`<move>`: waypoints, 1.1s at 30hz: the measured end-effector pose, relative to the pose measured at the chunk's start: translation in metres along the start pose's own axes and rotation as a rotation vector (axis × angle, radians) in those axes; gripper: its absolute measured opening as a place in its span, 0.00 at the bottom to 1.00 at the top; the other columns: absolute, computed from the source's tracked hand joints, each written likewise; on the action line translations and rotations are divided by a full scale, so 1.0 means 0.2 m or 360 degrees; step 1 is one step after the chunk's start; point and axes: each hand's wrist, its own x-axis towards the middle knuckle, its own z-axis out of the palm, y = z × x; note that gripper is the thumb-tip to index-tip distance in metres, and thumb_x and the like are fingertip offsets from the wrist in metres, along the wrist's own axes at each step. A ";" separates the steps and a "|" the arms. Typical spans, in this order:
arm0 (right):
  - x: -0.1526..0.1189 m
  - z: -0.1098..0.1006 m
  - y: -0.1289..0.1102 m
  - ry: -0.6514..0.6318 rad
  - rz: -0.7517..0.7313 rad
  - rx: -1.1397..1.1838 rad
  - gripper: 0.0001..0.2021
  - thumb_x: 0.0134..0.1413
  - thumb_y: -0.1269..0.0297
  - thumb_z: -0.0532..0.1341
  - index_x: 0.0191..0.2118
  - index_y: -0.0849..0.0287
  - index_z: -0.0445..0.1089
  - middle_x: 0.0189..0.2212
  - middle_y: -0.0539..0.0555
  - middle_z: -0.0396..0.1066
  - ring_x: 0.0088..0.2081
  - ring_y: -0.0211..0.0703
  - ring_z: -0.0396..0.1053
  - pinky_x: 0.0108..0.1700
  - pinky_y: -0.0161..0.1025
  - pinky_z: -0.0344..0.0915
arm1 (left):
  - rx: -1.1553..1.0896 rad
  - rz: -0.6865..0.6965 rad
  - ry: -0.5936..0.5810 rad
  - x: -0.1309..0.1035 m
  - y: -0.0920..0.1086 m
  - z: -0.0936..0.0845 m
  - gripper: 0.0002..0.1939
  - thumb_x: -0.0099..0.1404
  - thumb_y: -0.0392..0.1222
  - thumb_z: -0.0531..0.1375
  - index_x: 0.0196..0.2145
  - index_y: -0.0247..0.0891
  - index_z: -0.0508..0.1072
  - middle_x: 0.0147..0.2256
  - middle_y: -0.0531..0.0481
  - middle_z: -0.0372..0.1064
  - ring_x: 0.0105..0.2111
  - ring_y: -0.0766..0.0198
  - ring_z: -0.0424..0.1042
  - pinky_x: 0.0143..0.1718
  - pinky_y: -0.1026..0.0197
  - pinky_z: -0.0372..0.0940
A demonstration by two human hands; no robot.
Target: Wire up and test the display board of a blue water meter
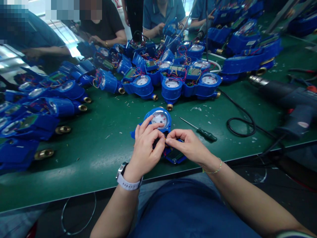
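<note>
In front of me on the green table lies a blue water meter (169, 114) with a round, glass-covered dial. Its small housing with a dark display (174, 154) points toward me, partly under my hands. My left hand (148, 145) rests over the meter's left side, two fingers across the dial, thumb and forefinger pinched at the thin wires (165, 140). From the right, my right hand (185, 143) pinches the same wires between thumb and forefinger, the tips almost touching the left ones. The wires' far ends are hidden. Right of the meter lies a green-handled screwdriver (206, 135).
Several open blue meters (142, 84) with loose wires crowd the table's back, and more (61, 109) stand along the left. A heat gun (284, 96) and its black cable (240, 134) lie at right. Co-workers (162, 16) sit opposite. The table edge (106, 190) runs before me.
</note>
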 end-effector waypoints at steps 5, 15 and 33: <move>-0.01 -0.02 -0.01 -0.0071 0.0015 0.0106 0.09 0.50 0.60 0.61 0.31 0.63 0.72 0.28 0.51 0.69 0.31 0.38 0.62 0.37 0.36 0.58 | -0.0005 -0.0004 0.0002 -0.01 -0.01 0.00 0.08 0.69 0.37 0.52 0.31 0.42 0.67 0.53 0.48 0.70 0.66 0.53 0.51 0.65 0.35 0.47; -0.02 -0.02 0.00 0.0014 0.0006 -0.0023 0.10 0.48 0.60 0.60 0.27 0.62 0.69 0.24 0.50 0.66 0.28 0.36 0.58 0.33 0.35 0.55 | -0.0008 0.0002 0.0024 -0.01 0.00 0.01 0.09 0.69 0.37 0.52 0.31 0.42 0.67 0.53 0.49 0.70 0.66 0.54 0.51 0.65 0.35 0.47; -0.05 -0.04 0.00 -0.0077 -0.0152 -0.0144 0.05 0.51 0.67 0.58 0.30 0.62 0.70 0.28 0.50 0.70 0.32 0.38 0.63 0.36 0.35 0.59 | 0.0034 0.0008 0.0083 -0.01 -0.01 0.03 0.08 0.69 0.37 0.53 0.31 0.42 0.68 0.54 0.49 0.69 0.66 0.52 0.50 0.65 0.35 0.48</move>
